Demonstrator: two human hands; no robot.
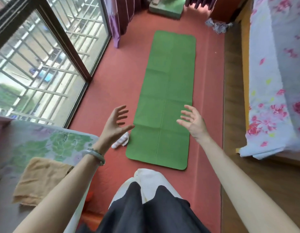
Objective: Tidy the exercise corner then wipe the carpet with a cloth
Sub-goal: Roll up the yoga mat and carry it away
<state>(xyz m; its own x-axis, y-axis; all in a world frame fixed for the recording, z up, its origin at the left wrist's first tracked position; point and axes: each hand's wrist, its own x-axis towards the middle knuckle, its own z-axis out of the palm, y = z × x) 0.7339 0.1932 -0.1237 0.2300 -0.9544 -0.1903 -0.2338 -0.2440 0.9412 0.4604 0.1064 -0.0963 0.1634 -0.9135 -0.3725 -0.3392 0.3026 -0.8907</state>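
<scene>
A green exercise mat (167, 91) lies flat and unrolled along the red carpet (112, 81), running away from me. A small white and pink cloth (121, 141) lies crumpled on the carpet at the mat's near left corner. My left hand (116, 122) hovers above that corner, fingers spread, holding nothing. My right hand (193, 121) is raised over the mat's near right side, also with fingers apart and empty. Both arms reach forward over my knees.
A barred window (36, 68) and purple curtain (116, 22) line the left. A bed with floral sheet (277, 81) runs along the right. A floral-covered surface (36, 145) with an orange towel (40, 179) is near left. A green box (166, 7) and crumpled grey cloth (218, 26) lie far ahead.
</scene>
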